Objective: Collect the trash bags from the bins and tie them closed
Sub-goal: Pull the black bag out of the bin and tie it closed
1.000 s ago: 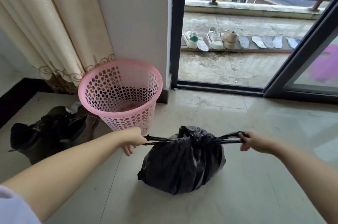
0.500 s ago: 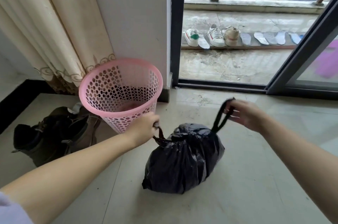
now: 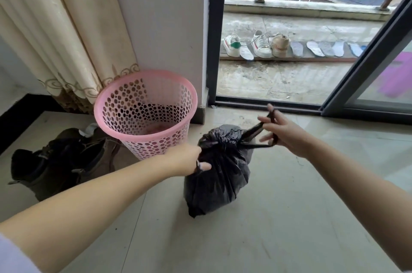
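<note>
The left hand (image 3: 189, 159) is clamped onto the left drawstring right at the gathered neck of the black trash bag (image 3: 219, 174), fingers curled tight around it, knuckles practically against the plastic. The right hand (image 3: 284, 132) is off to the other side and a bit higher, with the right drawstring loop (image 3: 256, 136) hooked around its fingers; the index finger and another finger stick out fairly straight, the rest hook the strap, which runs taut back to the bag's mouth.

The bag itself sits on the pale tile floor (image 3: 289, 217), cinched at the top and bulging lower down, between the two forearms. Just to its left stands a pink perforated bin (image 3: 145, 114), unlined, its rim near the left hand. A pair of dark boots (image 3: 60, 161) lie beside the bin on the far left, under a cream curtain (image 3: 66, 27). Beyond the open sliding door (image 3: 365, 67), sneakers (image 3: 256, 46) and insoles (image 3: 325, 48) are lined up on the balcony.
</note>
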`<state>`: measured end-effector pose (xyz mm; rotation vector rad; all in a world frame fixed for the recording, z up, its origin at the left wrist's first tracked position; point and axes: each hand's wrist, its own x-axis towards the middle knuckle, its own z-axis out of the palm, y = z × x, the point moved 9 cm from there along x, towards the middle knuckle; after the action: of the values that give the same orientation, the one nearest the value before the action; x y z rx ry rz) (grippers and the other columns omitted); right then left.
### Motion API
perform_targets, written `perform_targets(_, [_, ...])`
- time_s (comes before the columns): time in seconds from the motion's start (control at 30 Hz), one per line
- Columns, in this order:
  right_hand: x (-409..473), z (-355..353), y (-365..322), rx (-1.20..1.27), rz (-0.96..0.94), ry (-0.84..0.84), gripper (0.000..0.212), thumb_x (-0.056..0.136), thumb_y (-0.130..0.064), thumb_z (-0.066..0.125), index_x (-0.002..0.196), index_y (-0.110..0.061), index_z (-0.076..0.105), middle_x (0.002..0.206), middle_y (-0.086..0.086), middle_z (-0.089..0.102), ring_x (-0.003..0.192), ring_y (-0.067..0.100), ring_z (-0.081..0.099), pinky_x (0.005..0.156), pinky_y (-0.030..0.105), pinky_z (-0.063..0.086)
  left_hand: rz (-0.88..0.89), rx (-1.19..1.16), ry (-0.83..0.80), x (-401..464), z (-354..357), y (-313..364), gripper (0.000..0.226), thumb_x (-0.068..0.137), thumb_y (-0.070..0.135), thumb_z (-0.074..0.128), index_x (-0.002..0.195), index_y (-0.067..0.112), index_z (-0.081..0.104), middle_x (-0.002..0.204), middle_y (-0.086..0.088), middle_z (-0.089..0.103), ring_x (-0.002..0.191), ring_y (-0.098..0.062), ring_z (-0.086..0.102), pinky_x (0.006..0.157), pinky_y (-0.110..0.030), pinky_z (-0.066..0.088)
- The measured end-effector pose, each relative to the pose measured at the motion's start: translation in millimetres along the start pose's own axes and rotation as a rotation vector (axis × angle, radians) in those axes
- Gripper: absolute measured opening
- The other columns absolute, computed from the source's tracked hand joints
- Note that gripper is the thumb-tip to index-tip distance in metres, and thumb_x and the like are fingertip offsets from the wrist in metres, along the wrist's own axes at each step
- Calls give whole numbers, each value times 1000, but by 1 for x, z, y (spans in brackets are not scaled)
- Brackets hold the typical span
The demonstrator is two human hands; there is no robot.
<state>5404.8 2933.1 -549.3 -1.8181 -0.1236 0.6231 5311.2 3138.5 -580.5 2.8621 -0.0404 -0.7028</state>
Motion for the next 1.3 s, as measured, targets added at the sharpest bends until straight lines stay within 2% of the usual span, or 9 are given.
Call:
perform_targets(0.13, [5, 40, 51, -1280, -65, -165, 61, 91, -42, 54, 139, -12, 32, 135, 11, 47, 107, 31, 58, 88, 38, 51, -4, 397, -62, 0, 21, 14, 47, 92, 50, 47, 102, 6, 60, 107, -10, 64, 98, -31, 62, 75, -36, 45])
perform_targets(0.3, [-10, 48, 44, -1786, -528, -96, 40, 102, -40, 22, 113, -14, 52, 98, 1, 69, 85, 24, 68, 48, 30, 30, 180, 520, 47, -10, 13, 13, 36, 100, 39, 36, 105, 12, 59, 106, -12, 64, 97, -33, 63, 71, -37, 46])
perform_targets(0.53, [-2, -3, 78, -1591, -136, -107, 36, 101, -43, 28, 104, -17, 53, 101, 5, 68, 87, 26, 64, 66, 34, 49, 283, 422, 85, -14, 13, 11, 37, 99, 43, 33, 100, 15, 58, 97, -10, 66, 90, -30, 62, 67, -33, 41])
perform_targets(0.7, [-1, -12, 36, -533, -34, 48, 47, 93, -29, 54, 139, -21, 43, 118, 0, 62, 83, 16, 62, 70, 29, 49, 268, -115, 125, -15, -12, 2, 17, 92, 33, 54, 105, 24, 48, 66, 6, 52, 60, -13, 48, 62, -32, 39])
perform_targets(0.8, [-9, 45, -14, -86, -63, -192, 58, 92, -26, 58, 144, -18, 33, 127, 5, 57, 99, 13, 63, 79, 25, 51, 346, -351, 373, -23, -58, 43, 24, 86, 8, 53, 104, 23, 46, 67, 6, 49, 63, -14, 49, 65, -36, 44])
perform_targets(0.9, [-22, 105, -37, -89, -59, -474, 53, 91, -40, 55, 135, -12, 45, 122, 9, 60, 110, 16, 57, 99, 38, 43, 311, -371, 501, -22, -91, 63, 53, 80, 2, 51, 128, 25, 45, 108, -2, 51, 95, -22, 55, 82, -39, 50])
perform_targets(1.0, [-27, 107, -39, -193, -21, -523, 57, 79, -49, 68, 109, -1, 61, 95, 20, 55, 91, 22, 43, 80, 43, 33, 282, -426, 261, -9, -87, 57, 52, 82, -1, 50, 127, 23, 53, 146, 0, 32, 135, -18, 30, 114, -39, 29])
perform_targets(1.17, [-29, 98, -51, -746, -170, -422, 18, 88, -21, 60, 71, -14, 61, 65, 0, 60, 65, 16, 47, 63, 33, 36, 381, -752, -191, -16, -47, 71, 28, 83, -8, 43, 95, 4, 65, 94, -2, 67, 93, -10, 61, 81, -13, 47])
perform_targets(1.3, [-17, 67, -47, -279, -122, -315, 14, 92, -12, 55, 88, 0, 60, 64, 3, 56, 62, 14, 51, 69, 31, 43, 259, -1067, -105, 7, -43, 34, 24, 87, 2, 46, 72, 9, 63, 91, -6, 74, 101, -17, 66, 98, -25, 44])
